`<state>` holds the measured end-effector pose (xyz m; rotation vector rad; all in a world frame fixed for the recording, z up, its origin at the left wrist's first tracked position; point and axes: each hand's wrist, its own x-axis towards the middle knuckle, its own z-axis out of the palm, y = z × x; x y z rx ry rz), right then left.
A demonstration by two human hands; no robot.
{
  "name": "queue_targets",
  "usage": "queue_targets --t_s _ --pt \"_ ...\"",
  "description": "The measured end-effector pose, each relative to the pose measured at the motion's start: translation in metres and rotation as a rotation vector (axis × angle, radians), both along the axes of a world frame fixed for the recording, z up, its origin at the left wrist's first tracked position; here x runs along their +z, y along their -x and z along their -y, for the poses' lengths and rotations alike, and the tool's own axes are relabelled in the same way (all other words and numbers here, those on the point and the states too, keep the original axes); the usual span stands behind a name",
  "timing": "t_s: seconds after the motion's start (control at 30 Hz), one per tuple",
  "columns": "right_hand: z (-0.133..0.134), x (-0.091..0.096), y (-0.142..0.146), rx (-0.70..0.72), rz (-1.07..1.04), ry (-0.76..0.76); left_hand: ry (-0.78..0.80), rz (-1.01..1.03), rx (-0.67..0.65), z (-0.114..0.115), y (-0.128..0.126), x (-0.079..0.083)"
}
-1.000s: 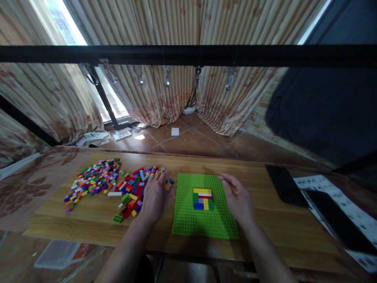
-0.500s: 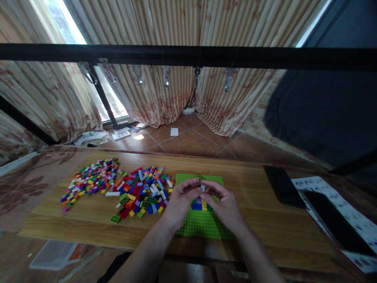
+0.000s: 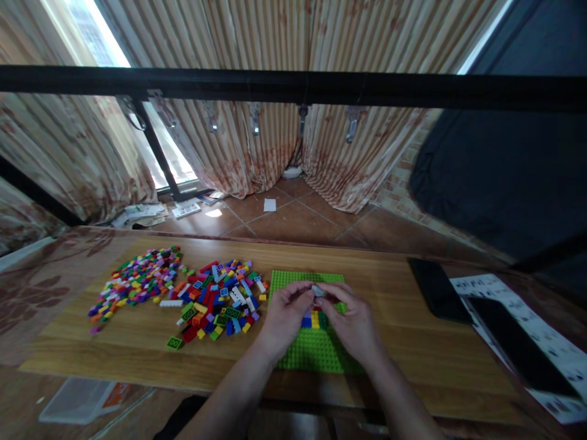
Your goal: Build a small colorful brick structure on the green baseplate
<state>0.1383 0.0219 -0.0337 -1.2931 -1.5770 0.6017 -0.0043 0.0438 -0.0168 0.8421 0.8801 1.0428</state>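
Note:
Between the fingertips of my left hand [image 3: 288,313] and my right hand [image 3: 351,315] is a small light grey-blue toy brick [image 3: 317,291]. Both hands are closed on it, thumbs and fingers pinching from either side. They hover over a green studded baseplate [image 3: 316,354]. Under the hands, several bricks sit joined on the plate, among them a blue brick [image 3: 306,321] and a yellow brick [image 3: 315,319]; my fingers cover part of this group. The exact shape of the pinched brick is hard to make out.
Left of the baseplate lies a heap of larger bricks [image 3: 220,299], and beyond it a heap of smaller bricks [image 3: 137,281]. A dark phone-like slab [image 3: 438,290] and a printed sheet [image 3: 486,284] are on the right. A black bar [image 3: 284,85] crosses beyond the wooden table [image 3: 394,360].
The small brick has been turned between my fingertips and now lies more tilted. My hands stay over the baseplate. The whole view has shifted slightly.

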Motion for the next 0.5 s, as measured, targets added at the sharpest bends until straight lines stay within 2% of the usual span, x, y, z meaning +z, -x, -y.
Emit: queue_targets --t_s 0.17,0.3,0.5 --pt "0.002 0.003 0.001 -0.003 0.057 0.035 -0.06 -0.076 0.03 -0.005 -0.003 -0.009" --pt "0.004 0.003 0.0 0.022 0.064 0.071 -0.159 -0.211 0.028 -0.01 -0.003 -0.016" --pt "0.006 0.004 -0.007 0.066 0.026 0.109 -0.369 -0.414 -0.04 -0.008 -0.002 -0.01"
